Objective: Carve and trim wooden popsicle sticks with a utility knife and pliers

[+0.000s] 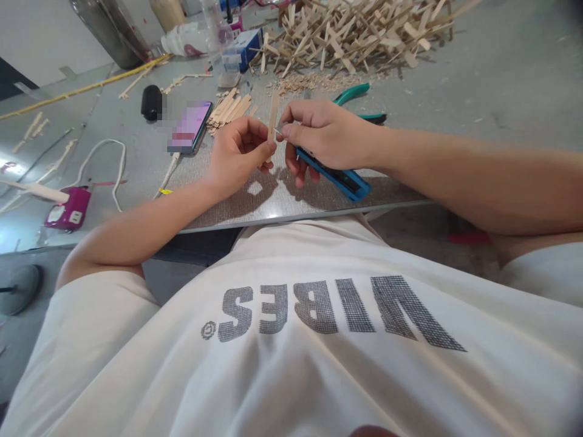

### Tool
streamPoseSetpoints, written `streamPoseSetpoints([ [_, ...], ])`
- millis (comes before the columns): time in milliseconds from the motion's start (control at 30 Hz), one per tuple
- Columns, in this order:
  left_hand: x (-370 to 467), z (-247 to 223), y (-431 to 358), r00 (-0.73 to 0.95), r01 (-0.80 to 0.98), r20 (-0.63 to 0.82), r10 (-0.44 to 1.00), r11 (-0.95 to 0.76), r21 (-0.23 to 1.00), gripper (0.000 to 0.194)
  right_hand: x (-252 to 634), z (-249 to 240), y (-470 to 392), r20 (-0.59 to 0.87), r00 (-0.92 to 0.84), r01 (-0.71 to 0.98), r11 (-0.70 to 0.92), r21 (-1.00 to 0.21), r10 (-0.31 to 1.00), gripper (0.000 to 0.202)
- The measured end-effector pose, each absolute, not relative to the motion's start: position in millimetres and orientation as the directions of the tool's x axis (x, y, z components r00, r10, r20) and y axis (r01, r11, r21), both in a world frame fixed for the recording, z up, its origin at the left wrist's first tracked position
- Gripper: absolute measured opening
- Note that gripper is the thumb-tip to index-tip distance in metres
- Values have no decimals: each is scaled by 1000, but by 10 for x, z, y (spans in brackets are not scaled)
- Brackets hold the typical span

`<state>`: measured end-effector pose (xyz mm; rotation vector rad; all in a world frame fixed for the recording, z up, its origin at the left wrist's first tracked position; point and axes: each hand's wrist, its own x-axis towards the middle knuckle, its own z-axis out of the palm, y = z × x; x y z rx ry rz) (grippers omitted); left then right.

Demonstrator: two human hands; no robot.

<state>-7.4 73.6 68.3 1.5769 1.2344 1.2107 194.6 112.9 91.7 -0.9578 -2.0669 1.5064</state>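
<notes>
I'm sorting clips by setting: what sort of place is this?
Probably a craft or hobby workspace: a heap of wooden sticks and green-handled pliers lie on the table, and the right hand holds a blue cutter.

pinching wooden stick (272,112) in left hand (239,155); gripping blue cutter (341,178) in right hand (325,136); showing green-handled pliers (353,93) just beyond right hand
</notes>
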Motion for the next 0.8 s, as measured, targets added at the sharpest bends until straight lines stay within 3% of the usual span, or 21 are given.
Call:
streamPoseSetpoints([
  [100,-77,675,739,93,192,232,968,-246,950,29,1949,921,1122,-67,-690,275,176,-945,721,20],
  [400,-65,642,753,-3,339,168,986,-157,928,30,1921,861,1146,-89,-671,288,148,-946,737,16],
  [800,-109,474,759,-2,418,237,972,-214,883,24,1889,850,1032,-174,-630,326,53,-944,757,20],
])
